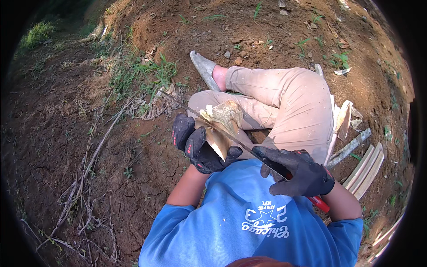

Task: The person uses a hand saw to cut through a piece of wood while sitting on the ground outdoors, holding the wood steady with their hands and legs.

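Observation:
My left hand [205, 153], in a black glove, is curled round a pale tan piece of wood [213, 140] with a rough, knotty upper end; it looks like split bamboo. In my black-gloved right hand [307, 173] is a long knife [239, 142]. Its narrow dark blade slants up and left from that hand and lies across the wood, its tip reaching past the left hand's fingers. Part of a red handle [319, 204] shows below the right glove. Exactly where the edge meets the wood is hard to make out.
My bent legs [298, 102] in beige trousers lie just beyond the hands, with a grey shoe [204, 69] at the far side. Several pale split strips [367, 171] and a grey stick [351, 146] lie at the right. Dry stems [91, 164] and grass [153, 73] are at the left.

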A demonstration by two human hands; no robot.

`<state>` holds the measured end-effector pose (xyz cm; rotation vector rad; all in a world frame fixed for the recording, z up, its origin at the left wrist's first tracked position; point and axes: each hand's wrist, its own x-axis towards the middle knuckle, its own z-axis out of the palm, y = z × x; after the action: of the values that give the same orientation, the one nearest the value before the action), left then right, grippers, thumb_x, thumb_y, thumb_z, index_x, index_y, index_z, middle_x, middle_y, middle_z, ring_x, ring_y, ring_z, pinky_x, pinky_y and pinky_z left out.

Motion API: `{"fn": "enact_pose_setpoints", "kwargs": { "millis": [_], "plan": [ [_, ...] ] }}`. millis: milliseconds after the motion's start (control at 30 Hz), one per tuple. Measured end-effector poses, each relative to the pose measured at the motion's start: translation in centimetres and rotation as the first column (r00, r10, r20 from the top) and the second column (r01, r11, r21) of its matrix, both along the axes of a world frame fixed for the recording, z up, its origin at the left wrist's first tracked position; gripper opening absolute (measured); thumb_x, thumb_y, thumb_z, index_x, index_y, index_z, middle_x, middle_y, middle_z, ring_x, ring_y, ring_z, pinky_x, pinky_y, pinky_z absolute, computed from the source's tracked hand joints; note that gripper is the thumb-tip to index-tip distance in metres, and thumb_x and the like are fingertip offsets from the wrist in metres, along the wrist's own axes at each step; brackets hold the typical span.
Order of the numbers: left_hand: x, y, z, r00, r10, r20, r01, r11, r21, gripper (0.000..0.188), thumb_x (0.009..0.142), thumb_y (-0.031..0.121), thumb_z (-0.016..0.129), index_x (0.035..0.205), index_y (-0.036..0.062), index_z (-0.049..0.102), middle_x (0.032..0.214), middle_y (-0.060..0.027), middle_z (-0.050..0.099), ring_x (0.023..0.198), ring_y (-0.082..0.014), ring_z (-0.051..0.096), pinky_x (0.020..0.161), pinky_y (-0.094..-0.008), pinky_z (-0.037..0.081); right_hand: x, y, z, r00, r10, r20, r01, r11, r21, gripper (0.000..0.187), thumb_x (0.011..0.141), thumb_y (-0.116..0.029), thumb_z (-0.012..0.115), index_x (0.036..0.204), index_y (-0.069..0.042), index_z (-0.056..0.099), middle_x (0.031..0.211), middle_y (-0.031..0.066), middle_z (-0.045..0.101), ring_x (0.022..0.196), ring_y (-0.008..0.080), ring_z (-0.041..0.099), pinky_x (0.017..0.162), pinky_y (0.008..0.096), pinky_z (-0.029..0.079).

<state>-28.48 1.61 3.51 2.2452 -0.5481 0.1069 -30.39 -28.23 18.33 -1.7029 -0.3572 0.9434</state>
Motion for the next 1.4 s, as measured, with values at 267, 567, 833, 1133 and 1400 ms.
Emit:
{"fn": "enact_pose_setpoints", "kwargs": {
  "millis": [267, 567, 833, 1133, 1400],
  "plan": [
    [-1.6, -2.6, 6.0, 0.829, -0.267, 0.491, 0.248, 0.963, 0.105, 0.073, 0.087, 0.054, 0.077, 0.142, 0.0125, 0.055, 0.146, -0.0139, 0.055, 0.138, -0.0348, 0.049, 0.121, -0.0577, 0.031, 2.1, -4.0, 2.8, 0.965, 0.261, 0.005, -0.256, 0.950, -0.179, 0.092, 0.079, -0.039, 0.081, 0.162, -0.022, 0.046, 0.107, 0.0132, 0.072, 0.097, 0.0279, 0.070, 0.093, 0.0400, 0.053],
    [-2.9, -2.0, 11.1, 0.795, 0.110, 0.597, -0.327, 0.906, 0.269, 0.048, 0.085, 0.057, 0.077, 0.119, 0.0224, 0.076, 0.130, -0.0050, 0.071, 0.134, -0.0324, 0.055, 0.120, -0.0611, 0.033, 3.5, -2.1, 0.3, 0.918, 0.323, 0.232, -0.302, 0.946, -0.122, 0.087, 0.082, -0.044, 0.078, 0.161, -0.022, 0.048, 0.115, 0.0151, 0.071, 0.103, 0.0342, 0.069, 0.094, 0.0450, 0.052],
    [-3.5, -1.2, 9.8, 0.798, 0.015, 0.602, -0.227, 0.933, 0.278, 0.061, 0.073, 0.063, 0.082, 0.113, 0.0193, 0.071, 0.122, -0.0062, 0.069, 0.122, -0.0353, 0.060, 0.120, -0.0637, 0.027, 1.7, -1.8, 1.8, 0.936, 0.307, 0.171, -0.278, 0.945, -0.175, 0.095, 0.073, -0.026, 0.091, 0.158, -0.014, 0.050, 0.140, 0.0159, 0.067, 0.127, 0.0340, 0.066, 0.110, 0.0428, 0.049],
    [-2.8, -2.8, 4.8, 0.819, 0.060, 0.570, -0.124, 0.990, 0.074, 0.054, 0.074, 0.057, 0.080, 0.113, 0.0200, 0.071, 0.121, -0.0060, 0.069, 0.122, -0.0348, 0.060, 0.119, -0.0632, 0.030, 1.7, -1.7, 2.5, 0.927, 0.284, 0.245, -0.187, 0.917, -0.352, 0.092, 0.073, -0.021, 0.089, 0.157, -0.015, 0.052, 0.141, 0.0152, 0.067, 0.129, 0.0334, 0.065, 0.112, 0.0432, 0.049],
    [-1.6, -3.4, 2.5, 0.833, 0.115, 0.541, -0.127, 0.992, -0.015, 0.048, 0.076, 0.051, 0.078, 0.113, 0.0206, 0.072, 0.120, -0.0058, 0.068, 0.121, -0.0345, 0.061, 0.118, -0.0628, 0.033, 3.3, -1.5, 1.3, 0.966, 0.207, 0.157, -0.162, 0.952, -0.260, 0.091, 0.069, -0.019, 0.090, 0.153, -0.010, 0.056, 0.132, 0.0187, 0.071, 0.121, 0.0349, 0.069, 0.104, 0.0416, 0.053]
  ]
}}
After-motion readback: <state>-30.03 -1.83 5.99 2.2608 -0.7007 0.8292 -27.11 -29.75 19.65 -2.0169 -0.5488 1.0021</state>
